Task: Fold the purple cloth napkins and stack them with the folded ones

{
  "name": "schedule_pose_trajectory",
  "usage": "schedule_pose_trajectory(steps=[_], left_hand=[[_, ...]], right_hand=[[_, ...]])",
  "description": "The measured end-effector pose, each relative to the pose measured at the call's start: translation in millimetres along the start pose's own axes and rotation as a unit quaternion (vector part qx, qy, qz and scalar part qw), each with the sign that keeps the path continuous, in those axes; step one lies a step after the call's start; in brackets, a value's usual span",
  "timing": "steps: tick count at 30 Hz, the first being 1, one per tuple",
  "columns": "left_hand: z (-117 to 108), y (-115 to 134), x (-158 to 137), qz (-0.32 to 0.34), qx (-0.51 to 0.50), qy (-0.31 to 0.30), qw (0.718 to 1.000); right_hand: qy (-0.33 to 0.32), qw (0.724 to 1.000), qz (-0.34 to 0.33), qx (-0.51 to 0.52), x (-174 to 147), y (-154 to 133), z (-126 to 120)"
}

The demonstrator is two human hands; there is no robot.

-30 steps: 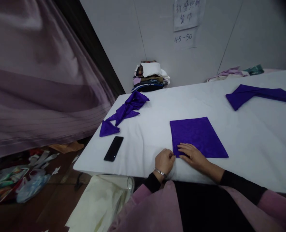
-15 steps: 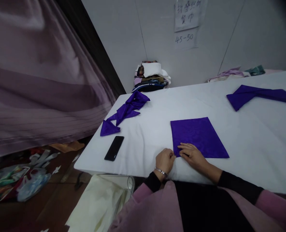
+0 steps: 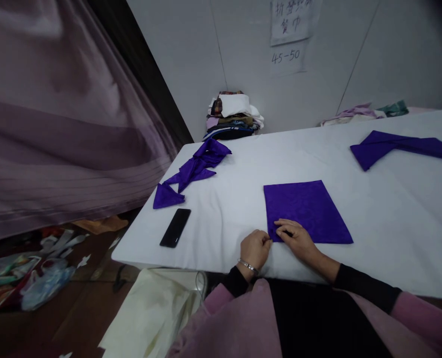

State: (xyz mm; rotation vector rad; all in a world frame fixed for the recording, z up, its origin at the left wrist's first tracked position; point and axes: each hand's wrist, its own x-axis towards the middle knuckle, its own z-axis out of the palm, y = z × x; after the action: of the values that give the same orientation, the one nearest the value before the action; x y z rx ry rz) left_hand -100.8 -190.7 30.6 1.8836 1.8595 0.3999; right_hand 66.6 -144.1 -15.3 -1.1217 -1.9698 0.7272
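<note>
A purple cloth napkin lies flat, folded into a four-sided shape, on the white-covered table in front of me. My left hand, with a bracelet at the wrist, is closed, its fingertips pinching the near left corner of the napkin. Just right of that corner is my right hand. Its fingers stretch over the cloth and touch it, thumb and fingers slightly apart. The undersides of the right fingers are hidden.
Crumpled purple cloths and a black phone lie at the left. Another purple cloth rests at the far right. Folded clothes are stacked by the wall. The white table ends close to my body.
My right hand has shifted slightly, its thumb and fingers more bent over the napkin. The left hand keeps its pinch at the corner. The view has moved a little.
</note>
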Motion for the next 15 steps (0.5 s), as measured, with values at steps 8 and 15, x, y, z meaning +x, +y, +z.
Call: schedule_pose_trajectory(steps=[8, 15], left_hand=[[0.1, -0.6, -0.4, 0.009, 0.0, 0.007, 1.0], [0.2, 0.1, -1.2, 0.011, 0.0, 0.009, 1.0]], right_hand=[[-0.078, 0.989, -0.074, -0.099, -7.7, 0.1, -3.6], [-0.103, 0.98, -0.122, -0.121, -9.6, 4.1, -8.3]])
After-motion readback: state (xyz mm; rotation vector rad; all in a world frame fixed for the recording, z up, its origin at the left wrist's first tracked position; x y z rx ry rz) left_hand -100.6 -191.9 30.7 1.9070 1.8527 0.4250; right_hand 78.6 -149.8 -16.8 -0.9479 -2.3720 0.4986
